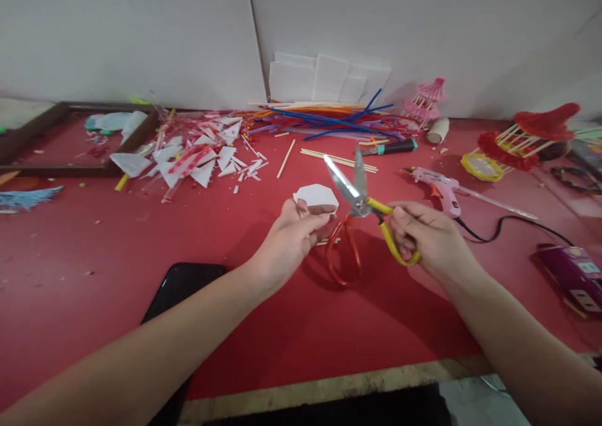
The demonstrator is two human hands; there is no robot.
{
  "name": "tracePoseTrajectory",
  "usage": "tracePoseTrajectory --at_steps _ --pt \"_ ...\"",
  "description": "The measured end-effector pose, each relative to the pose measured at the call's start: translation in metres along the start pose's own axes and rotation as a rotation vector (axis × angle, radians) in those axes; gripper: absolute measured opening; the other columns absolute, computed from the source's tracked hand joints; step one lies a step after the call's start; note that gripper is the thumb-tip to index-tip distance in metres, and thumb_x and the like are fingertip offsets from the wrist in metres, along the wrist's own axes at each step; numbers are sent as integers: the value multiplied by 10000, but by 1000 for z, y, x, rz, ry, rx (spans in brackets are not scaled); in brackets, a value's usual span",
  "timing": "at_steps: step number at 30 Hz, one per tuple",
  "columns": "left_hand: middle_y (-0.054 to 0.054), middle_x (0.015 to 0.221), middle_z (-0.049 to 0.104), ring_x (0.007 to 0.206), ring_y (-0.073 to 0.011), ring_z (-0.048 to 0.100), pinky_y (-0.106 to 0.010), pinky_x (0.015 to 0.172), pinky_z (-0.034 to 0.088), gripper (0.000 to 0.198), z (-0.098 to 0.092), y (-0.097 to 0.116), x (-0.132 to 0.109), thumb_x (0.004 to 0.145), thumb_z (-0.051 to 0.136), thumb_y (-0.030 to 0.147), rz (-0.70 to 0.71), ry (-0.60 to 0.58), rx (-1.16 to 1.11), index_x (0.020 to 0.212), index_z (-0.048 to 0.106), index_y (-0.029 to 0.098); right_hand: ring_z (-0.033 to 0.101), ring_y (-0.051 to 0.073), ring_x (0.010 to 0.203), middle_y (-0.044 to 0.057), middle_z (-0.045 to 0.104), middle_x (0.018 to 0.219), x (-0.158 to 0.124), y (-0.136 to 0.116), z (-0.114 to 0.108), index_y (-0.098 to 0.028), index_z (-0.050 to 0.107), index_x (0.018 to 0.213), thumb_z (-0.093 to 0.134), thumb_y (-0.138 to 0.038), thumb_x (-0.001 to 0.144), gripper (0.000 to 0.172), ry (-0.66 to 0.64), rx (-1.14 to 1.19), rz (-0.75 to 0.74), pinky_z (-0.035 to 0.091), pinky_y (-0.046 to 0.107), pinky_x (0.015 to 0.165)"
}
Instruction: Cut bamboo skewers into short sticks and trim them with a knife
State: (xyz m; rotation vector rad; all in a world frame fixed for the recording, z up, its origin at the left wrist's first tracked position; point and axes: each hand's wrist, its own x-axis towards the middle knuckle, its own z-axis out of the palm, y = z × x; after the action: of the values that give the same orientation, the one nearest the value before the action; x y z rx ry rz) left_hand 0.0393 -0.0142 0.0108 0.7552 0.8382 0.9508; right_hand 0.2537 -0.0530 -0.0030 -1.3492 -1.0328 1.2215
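Note:
My right hand is closed around the yellow handle of a pair of scissors. The blades point up and stand apart, while the orange-red handle hangs free over the table. To the left, my left hand pinches a thin pale wooden stick, only its upper end showing clearly. Just behind those fingers is a white many-sided card piece, partly covered by the hand. Short stick pieces lie under the left fingertips.
Behind lie loose wooden sticks, a utility knife and colourful pipe-like strips. Paper scraps heap at left. A pink glue gun, red model and purple power box stand right. A phone lies near my left forearm.

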Motion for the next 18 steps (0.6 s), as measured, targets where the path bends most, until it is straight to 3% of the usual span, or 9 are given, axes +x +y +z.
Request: tracePoseTrajectory --at_steps 2,5,7,9,12,18 --pt "-57 1036 620 1049 -196 615 -380 910 471 325 -6 1 3 752 606 144 126 74 169 795 292 219 313 56 386 -76 397 507 5 -4 -15 -197 522 699 653 -449 801 302 32 -52 38 256 213 367" --pt "-99 1128 571 1135 -225 551 -453 976 410 287 -16 0 4 790 566 169 445 112 695 849 291 227 294 60 368 -69 392 514 14 -2 -33 -205 489 652 592 -470 822 331 71 -275 35 237 230 363" --pt "-146 1176 548 1147 -270 529 -499 965 407 255 -21 -2 1 817 536 179 551 65 1055 883 293 221 415 99 429 -27 491 561 19 4 -37 -199 560 698 529 -435 854 285 135 -605 -67 325 252 426" --pt "-178 1177 549 1146 -315 519 -522 941 422 205 -22 -5 -1 843 506 195 573 5 1311 916 315 204 565 168 619 34 616 703 22 10 -36 -196 638 787 511 -371 858 227 191 -859 -168 431 306 588" --pt "-191 1154 567 1136 -340 528 -510 933 444 196 -22 -9 -3 874 483 232 582 -60 1510 1010 360 163 605 233 860 90 660 925 25 16 -31 -192 687 892 496 -300 858 222 199 -999 -272 443 376 799" --pt "-169 1125 571 1087 -323 567 -540 976 408 342 -26 -14 7 893 502 339 606 -22 1590 1130 379 126 590 262 947 101 679 966 29 18 -27 -190 684 983 478 -234 872 238 206 -1177 -475 451 423 853"
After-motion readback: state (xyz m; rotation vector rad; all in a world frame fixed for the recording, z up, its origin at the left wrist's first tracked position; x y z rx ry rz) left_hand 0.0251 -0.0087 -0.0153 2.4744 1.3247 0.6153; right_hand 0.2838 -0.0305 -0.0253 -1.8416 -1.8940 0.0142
